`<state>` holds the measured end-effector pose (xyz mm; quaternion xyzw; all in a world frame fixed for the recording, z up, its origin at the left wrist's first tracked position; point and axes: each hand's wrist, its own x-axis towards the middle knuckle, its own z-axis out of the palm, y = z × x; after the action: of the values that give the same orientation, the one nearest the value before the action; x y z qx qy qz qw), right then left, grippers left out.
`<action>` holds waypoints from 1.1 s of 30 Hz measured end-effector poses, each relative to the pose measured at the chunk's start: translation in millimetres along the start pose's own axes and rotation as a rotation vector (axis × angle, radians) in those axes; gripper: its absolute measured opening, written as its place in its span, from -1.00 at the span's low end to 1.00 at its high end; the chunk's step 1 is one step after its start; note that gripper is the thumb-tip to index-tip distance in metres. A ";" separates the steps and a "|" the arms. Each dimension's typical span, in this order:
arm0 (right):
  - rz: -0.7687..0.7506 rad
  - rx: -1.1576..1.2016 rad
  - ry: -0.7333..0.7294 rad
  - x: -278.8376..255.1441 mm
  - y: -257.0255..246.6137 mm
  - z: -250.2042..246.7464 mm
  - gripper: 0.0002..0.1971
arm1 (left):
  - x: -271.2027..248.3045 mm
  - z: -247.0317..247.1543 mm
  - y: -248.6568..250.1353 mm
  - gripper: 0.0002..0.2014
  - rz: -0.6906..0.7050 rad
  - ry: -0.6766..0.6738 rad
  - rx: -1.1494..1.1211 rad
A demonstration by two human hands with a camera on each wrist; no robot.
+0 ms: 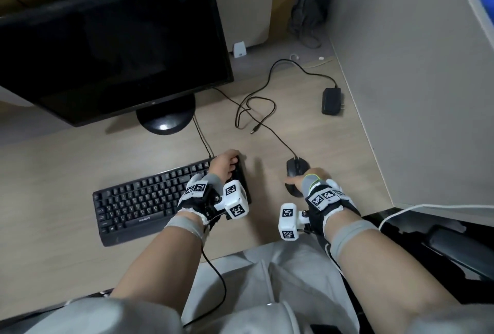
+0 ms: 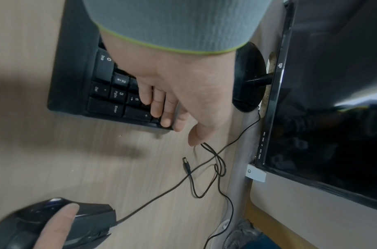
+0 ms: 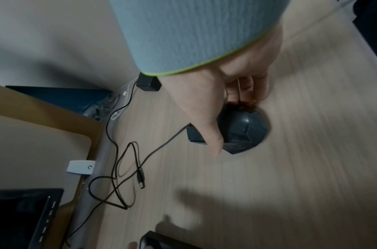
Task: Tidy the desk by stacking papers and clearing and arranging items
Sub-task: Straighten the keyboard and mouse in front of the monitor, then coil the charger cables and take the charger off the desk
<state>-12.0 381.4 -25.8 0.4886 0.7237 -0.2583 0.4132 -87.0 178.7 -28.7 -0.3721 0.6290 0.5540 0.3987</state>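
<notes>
A black keyboard (image 1: 139,200) lies on the wooden desk (image 1: 53,162) in front of the monitor. My left hand (image 1: 226,164) rests on its right end; in the left wrist view the fingers (image 2: 161,104) lie fairly straight across the number pad of the keyboard (image 2: 106,91), and the thumb hangs past the edge over the desk. A black wired mouse (image 1: 295,169) sits to the right. My right hand (image 1: 310,177) grips it, with the thumb along one side of the mouse (image 3: 245,129) and the curled fingers (image 3: 245,91) on the other.
A dark monitor (image 1: 107,47) stands at the back left. A loose cable with a barrel plug (image 1: 255,129) runs to a black power adapter (image 1: 331,101) at the back right. A grey partition (image 1: 414,79) bounds the desk on the right. A chair armrest (image 1: 454,248) is near my right forearm.
</notes>
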 end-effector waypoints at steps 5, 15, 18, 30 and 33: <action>0.034 0.147 0.066 5.5 -1.8 -3.4 -0.18 | -2.9 2.2 1.4 -0.89 0.023 0.015 -0.066; -0.278 0.432 0.264 48.0 -31.3 -106.2 -0.46 | -1.9 76.9 32.7 -0.80 0.090 0.005 -0.309; -0.470 0.238 0.388 69.8 -46.7 -126.5 -0.58 | 2.4 91.5 39.8 -0.76 0.095 0.015 -0.342; -0.408 0.138 0.179 115.4 -81.5 -122.9 -0.45 | 3.7 87.0 60.1 -0.94 0.096 0.095 -0.348; -0.447 0.249 0.201 113.1 -81.6 -125.3 -0.63 | 3.4 81.9 64.7 -0.90 0.115 0.092 -0.332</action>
<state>-150.9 503.0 -58.6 0.3871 0.8136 -0.3802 0.2088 -139.9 267.1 -11.5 -0.4213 0.5669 0.6543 0.2703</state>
